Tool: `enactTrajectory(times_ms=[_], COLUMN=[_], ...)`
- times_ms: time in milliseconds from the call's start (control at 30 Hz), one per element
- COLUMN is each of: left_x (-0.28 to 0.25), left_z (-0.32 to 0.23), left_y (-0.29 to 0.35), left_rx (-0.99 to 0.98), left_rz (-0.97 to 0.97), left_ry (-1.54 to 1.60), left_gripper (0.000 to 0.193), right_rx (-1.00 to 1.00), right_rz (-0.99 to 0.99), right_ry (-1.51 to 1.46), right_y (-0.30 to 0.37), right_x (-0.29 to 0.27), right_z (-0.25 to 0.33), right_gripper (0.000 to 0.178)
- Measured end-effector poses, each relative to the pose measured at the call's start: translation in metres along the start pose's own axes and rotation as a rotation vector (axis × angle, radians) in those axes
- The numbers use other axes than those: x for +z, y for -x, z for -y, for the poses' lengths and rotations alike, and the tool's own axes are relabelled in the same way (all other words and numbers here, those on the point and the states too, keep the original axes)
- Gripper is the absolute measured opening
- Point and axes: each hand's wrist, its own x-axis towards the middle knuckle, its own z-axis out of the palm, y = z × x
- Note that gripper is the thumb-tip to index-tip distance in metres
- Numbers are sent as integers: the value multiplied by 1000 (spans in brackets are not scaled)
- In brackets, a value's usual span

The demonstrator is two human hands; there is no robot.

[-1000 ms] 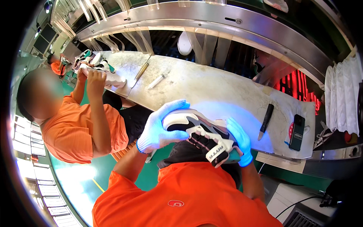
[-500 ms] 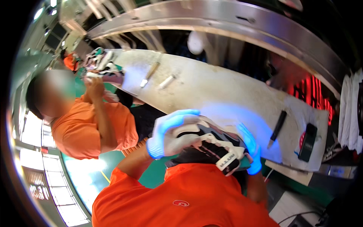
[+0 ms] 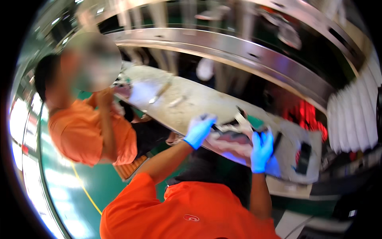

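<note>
Head view, middle of the frame: two gloved hands stand apart with a shoe (image 3: 232, 144) between them. The left hand (image 3: 200, 129) is at the shoe's left end, its fingers bent together and reaching toward it. The right hand (image 3: 262, 151) overlaps the right end, with thumb and fingers parted around it. Both hands appear to meet the shoe, so neither is clearly nearer; blur hides how tightly either one closes, and I cannot tell.

From the left hand the shoe lies to the right and slightly lower in the frame; from the right hand it lies to the left. Its long axis runs from hand to hand, sloping down toward the right. The wavy pale sole edge faces the lower part of the frame, and the upper, with a green patch, faces the top. The toe seems to point left, though smearing leaves that uncertain.

Behind the shoe is the near edge of the worktop (image 3: 195, 93); whether the shoe rests on it cannot be told. Just beyond the right hand lies a dark, narrow tool (image 3: 277, 142), and farther right a dark phone (image 3: 304, 157).
</note>
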Motion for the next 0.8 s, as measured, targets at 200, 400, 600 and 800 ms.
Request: enactTrajectory(times_ms=[200,400,600,800], left_x=[14,80,81,78], left_z=[-64,-86,-81,-92], left_y=[16,55,18,7], left_rx=[488,734,504,476], left_rz=[484,421,502,554], left_ry=[-987,-1530,-1382,-1320], left_gripper=[90,127,111,107], right_rx=[-249,184,167,91], right_rz=[-405,-176,-95,110], right_ry=[1097,1043,469,282], right_y=[-40,-12,16,27], right_x=[-74,-84,-91,-59], right_z=[-28,-14,-3,27], right_gripper=[85,94,57,33])
